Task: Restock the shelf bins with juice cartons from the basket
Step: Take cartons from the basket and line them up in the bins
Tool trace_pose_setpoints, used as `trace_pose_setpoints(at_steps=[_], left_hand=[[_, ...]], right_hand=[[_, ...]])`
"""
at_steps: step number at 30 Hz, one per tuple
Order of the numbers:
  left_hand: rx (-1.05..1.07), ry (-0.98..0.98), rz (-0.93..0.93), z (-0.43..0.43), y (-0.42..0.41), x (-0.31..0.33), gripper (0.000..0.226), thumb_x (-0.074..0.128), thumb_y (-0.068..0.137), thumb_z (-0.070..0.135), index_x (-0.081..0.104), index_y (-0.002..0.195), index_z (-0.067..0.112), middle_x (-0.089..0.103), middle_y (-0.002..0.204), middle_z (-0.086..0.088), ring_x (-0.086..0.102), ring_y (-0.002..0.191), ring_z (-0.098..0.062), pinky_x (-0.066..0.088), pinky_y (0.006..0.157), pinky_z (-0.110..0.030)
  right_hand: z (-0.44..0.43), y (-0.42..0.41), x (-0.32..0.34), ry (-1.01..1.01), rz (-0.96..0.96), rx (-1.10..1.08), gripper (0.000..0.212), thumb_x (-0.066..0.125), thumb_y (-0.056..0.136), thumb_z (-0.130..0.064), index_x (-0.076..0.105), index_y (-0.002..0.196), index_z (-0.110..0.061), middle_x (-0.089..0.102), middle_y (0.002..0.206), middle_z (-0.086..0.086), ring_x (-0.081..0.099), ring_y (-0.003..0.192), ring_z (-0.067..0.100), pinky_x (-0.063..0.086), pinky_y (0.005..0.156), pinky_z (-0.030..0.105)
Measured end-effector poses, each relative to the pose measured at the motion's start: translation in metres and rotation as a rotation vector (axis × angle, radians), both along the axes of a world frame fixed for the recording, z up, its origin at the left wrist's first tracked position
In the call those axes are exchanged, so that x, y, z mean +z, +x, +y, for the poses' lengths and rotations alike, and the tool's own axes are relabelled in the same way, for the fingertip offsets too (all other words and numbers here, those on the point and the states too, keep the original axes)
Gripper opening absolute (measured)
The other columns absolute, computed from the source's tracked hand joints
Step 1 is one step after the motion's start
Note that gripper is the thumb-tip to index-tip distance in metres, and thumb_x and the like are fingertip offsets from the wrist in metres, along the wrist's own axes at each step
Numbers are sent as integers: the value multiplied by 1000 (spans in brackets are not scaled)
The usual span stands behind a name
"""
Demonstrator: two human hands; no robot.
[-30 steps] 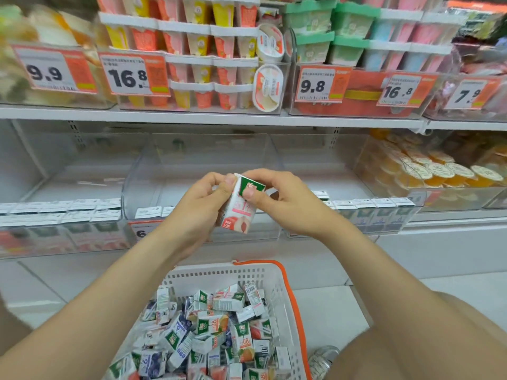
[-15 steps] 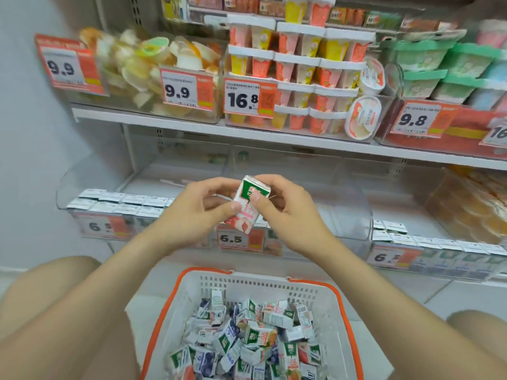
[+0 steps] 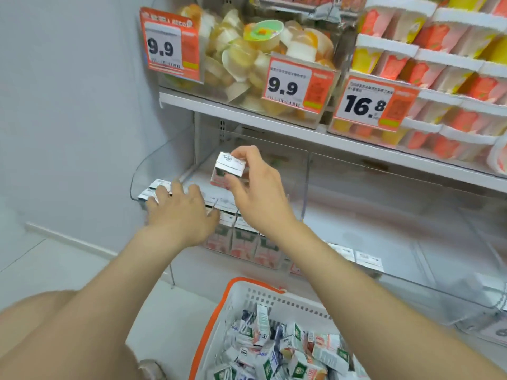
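Note:
My right hand (image 3: 256, 193) grips a small pink-and-white juice carton (image 3: 228, 171), holding it upright above the clear leftmost shelf bin (image 3: 153, 165). My left hand (image 3: 179, 208) is spread open, its fingers resting on the tops of the cartons (image 3: 162, 187) lined up at the bin's front. More pink cartons (image 3: 244, 244) stand in the front row below my wrists. The white basket with the orange rim (image 3: 227, 300) sits low in the centre, with several loose cartons (image 3: 282, 349) heaped inside.
A white shelf board (image 3: 274, 124) runs above the bin, carrying jelly cups and orange price tags 9.9 (image 3: 297, 85) and 16.8 (image 3: 370, 104). Clear bins (image 3: 384, 215) continue to the right. A pale wall stands at the left. My knees flank the basket.
My view has swung left. My left hand let go of the carton and went down onto the row in the left bin. My right hand lifted the carton over that bin.

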State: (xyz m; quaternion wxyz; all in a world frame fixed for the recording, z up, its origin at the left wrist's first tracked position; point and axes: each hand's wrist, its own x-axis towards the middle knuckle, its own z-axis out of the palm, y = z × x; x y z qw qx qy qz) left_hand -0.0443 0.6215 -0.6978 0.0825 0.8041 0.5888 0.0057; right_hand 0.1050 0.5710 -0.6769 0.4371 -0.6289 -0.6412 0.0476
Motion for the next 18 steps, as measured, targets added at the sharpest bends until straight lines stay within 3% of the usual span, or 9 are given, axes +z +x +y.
trace_pose_setpoints(at_steps=[2, 5, 8, 12, 15, 18], left_hand=[[-11, -10, 50, 6, -6, -3, 79, 35, 97, 72, 35, 150, 13, 22, 165, -20, 19, 151, -47, 22, 122, -58], [6, -34, 89, 14, -15, -5, 101, 25, 91, 85, 26, 158, 10, 17, 169, -16, 13, 155, -42, 19, 123, -59], [15, -81, 103, 17, -23, -8, 112, 16, 85, 92, 15, 163, 12, 12, 171, -12, 10, 156, -40, 20, 121, -59], [-2, -90, 85, 17, -28, -14, 113, 12, 85, 92, 3, 166, 13, 5, 173, -11, 3, 157, -39, 19, 123, -59], [1, -92, 88, 16, -27, -12, 111, 13, 88, 90, 0, 166, 13, 0, 173, -12, 0, 158, -39, 19, 122, -60], [-5, -108, 96, 13, -23, -10, 104, 15, 92, 85, -1, 166, 13, -7, 174, -11, 0, 158, -41, 18, 122, -61]], right_hand=[[36, -9, -6, -38, -39, 2, 30, 64, 98, -15, 50, 123, -24, 66, 110, 0, 62, 97, 23, 53, 84, 46], [83, -22, -12, -213, -4, -2, 22, 64, 99, -22, 52, 118, -22, 68, 99, 4, 57, 89, 23, 49, 78, 41], [121, -35, -19, -342, 42, -9, 20, 68, 95, -28, 59, 110, -19, 69, 96, 5, 59, 98, 26, 44, 74, 35], [150, -49, -27, -494, 56, 86, 30, 74, 92, -38, 69, 113, -18, 70, 104, 3, 64, 101, 24, 49, 78, 30], [161, -47, -30, -615, 45, 154, 24, 63, 98, -36, 72, 112, -18, 72, 105, 3, 68, 100, 25, 57, 84, 35], [160, -39, -29, -684, 39, 193, 29, 49, 102, -24, 70, 121, -18, 72, 112, 3, 67, 104, 24, 55, 91, 37]])
